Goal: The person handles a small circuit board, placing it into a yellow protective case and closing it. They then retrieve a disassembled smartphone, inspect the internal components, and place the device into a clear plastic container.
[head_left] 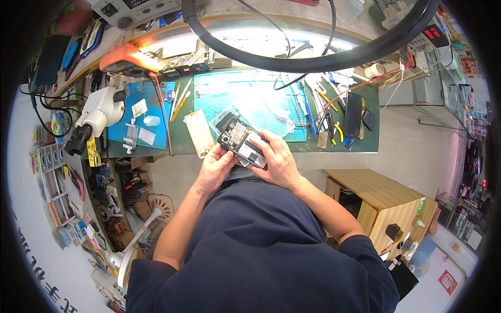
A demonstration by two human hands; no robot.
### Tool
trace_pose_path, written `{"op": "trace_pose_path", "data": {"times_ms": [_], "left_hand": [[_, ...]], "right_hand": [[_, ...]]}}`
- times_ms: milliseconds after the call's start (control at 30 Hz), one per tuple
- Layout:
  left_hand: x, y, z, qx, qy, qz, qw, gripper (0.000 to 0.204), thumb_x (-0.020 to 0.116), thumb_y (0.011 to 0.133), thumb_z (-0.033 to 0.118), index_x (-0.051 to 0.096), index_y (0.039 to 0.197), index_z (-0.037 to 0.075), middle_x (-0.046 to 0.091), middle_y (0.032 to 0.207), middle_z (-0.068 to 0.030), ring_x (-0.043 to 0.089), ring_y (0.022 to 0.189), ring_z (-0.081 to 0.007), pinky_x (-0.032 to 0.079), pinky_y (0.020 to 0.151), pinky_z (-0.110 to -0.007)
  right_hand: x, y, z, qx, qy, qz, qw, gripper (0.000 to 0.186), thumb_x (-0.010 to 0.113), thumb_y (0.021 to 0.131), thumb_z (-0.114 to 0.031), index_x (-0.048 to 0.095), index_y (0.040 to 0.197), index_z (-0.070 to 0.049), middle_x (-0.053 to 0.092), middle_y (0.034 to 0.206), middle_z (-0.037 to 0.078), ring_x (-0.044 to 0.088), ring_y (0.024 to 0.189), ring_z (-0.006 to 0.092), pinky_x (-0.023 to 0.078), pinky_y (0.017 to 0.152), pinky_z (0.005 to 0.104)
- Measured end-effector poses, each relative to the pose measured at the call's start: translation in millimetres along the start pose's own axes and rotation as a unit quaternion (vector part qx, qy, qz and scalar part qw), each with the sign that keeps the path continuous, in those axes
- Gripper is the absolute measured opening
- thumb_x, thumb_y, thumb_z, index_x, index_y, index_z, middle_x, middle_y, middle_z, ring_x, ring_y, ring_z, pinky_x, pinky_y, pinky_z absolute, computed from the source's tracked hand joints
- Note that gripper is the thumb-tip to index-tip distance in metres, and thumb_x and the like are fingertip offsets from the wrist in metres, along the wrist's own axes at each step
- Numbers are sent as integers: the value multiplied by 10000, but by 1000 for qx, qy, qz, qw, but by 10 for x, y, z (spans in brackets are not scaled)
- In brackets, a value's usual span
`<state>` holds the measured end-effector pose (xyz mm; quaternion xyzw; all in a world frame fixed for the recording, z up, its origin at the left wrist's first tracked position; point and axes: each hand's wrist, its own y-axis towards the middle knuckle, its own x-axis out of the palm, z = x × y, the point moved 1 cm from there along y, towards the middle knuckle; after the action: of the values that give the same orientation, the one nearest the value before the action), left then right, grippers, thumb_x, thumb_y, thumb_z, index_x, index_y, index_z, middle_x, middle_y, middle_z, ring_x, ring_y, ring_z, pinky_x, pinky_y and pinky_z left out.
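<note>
An opened smartphone [242,142] with its circuit board and battery showing lies tilted between both hands at the front edge of the bench. My left hand [215,166] pinches its lower-left side. My right hand [276,160] holds the other side, with fingers over the battery. Just left of the phone is a pale gold flat panel [199,134] on the green bench mat [180,143]. Behind the phone, a light blue work mat [214,86] carries clear plastic film.
A microscope [96,112] stands at left beside a blue mat [156,133]. Pliers [338,133], tweezers and a dark phone [353,115] lie at right. A thick black ring [313,65] arches overhead. A wooden cabinet [376,198] stands below right.
</note>
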<state>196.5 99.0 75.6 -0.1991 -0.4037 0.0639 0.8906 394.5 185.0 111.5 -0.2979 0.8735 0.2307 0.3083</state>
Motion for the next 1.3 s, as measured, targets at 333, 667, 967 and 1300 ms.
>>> {"op": "trace_pose_path", "data": {"times_ms": [333,667,967,1300], "left_hand": [[-61,16,-171,-42,74,73,994,442,578,996,92,438,1407,9,554,1340,-79,556,1217,-175,476,1037,-346],[-156,43,-285,-65,87,89,990,355,570,989,78,515,1332,2,604,1250,-77,606,1096,-154,518,958,-316],[-142,36,-315,-51,160,133,977,284,537,990,52,578,1263,-18,642,1181,-72,623,1009,-126,530,907,-288],[-216,39,-386,-54,160,143,975,276,499,988,16,569,1249,-40,636,1186,-101,639,1023,-159,548,935,-312]], "right_hand": [[146,-134,121,100,72,-52,991,650,825,714,-272,587,1278,-54,562,1301,203,588,1172,366,491,982,411],[255,-246,244,132,104,-64,984,611,806,731,-310,611,1248,-49,589,1264,193,607,1143,353,496,970,412],[256,-254,240,129,100,-76,984,638,804,737,-306,589,1280,-49,589,1271,187,606,1152,346,496,966,406],[256,-251,225,127,110,-85,982,630,801,748,-299,585,1289,-60,586,1276,179,610,1150,337,497,968,397]]}}
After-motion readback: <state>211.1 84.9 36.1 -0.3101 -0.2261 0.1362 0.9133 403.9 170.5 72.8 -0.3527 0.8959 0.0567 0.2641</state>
